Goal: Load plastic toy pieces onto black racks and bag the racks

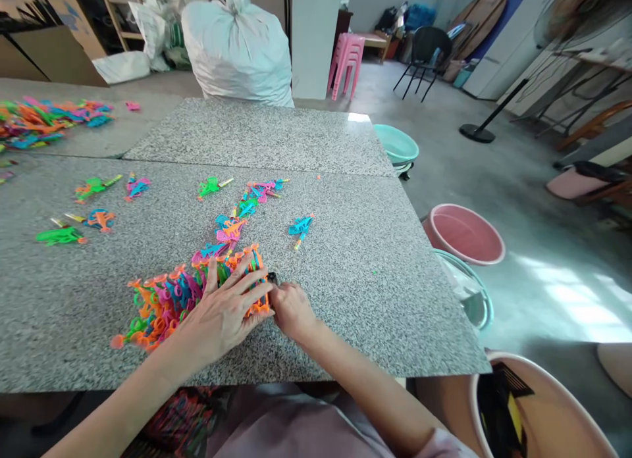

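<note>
A tightly packed row of small plastic toys (170, 297) in orange, green, pink and blue lies on the granite table near its front edge. My left hand (230, 306) lies across the row's right end, fingers spread over the top and thumb on the near side, holding it. At that end my right hand (295, 311) is closed around a small black thing (272, 278), mostly hidden in the fist; its kind cannot be made out. Loose toys (230, 228) with striped paper tubes trail away behind the row. A single blue toy (300, 228) lies to their right.
More toys are scattered on the table's left, with a heap (54, 122) farther back. A full white sack (239, 47) stands beyond the table (345, 300). Along its right side are a turquoise basin (396, 142), a pink basin (464, 234) and a large peach tub (553, 405).
</note>
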